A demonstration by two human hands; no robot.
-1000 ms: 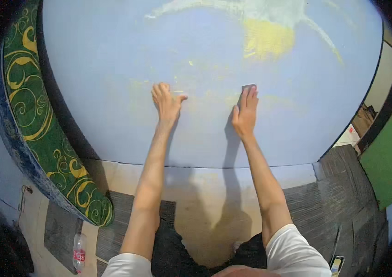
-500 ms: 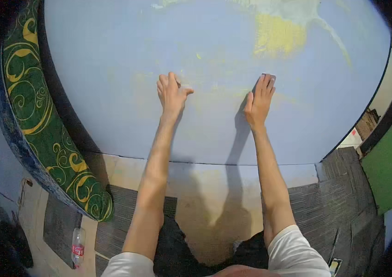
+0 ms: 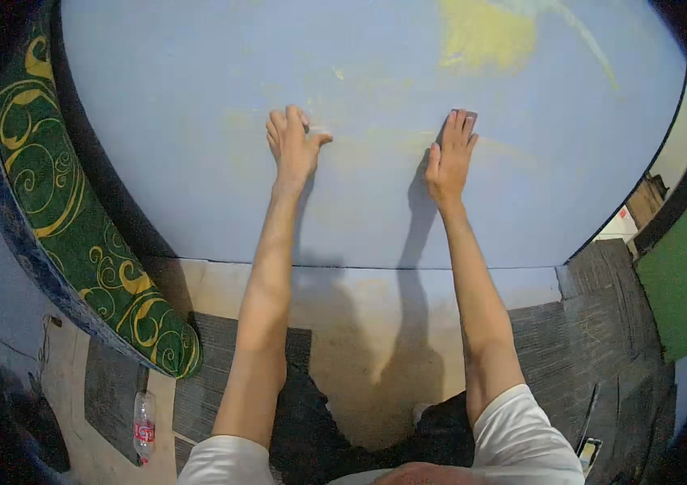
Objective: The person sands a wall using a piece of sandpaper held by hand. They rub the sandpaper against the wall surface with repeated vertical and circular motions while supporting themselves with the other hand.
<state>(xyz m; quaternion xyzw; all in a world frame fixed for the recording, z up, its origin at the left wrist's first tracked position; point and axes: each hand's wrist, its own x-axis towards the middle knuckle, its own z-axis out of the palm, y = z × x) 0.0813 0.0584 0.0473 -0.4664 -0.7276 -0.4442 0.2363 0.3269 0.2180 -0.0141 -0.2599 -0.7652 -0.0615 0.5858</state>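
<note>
**Yellow-marked pale blue panel (image 3: 181,170) worked under two hands**

The panel is set ahead of the arms, its lower edge bordered by a light strip (image 3: 521,287). Its surface is marked by a solid yellow patch (image 3: 489,36), a whitish streak (image 3: 590,44) and faint yellow smears (image 3: 412,132). A small dark pad (image 3: 473,115) is held flat against it under the right hand (image 3: 450,166). The left hand (image 3: 293,145) is bent, thumb spread; whether anything is gripped cannot be told.

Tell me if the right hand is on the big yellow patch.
No: the right hand, over a dark pad, is below the yellow patch.
</note>
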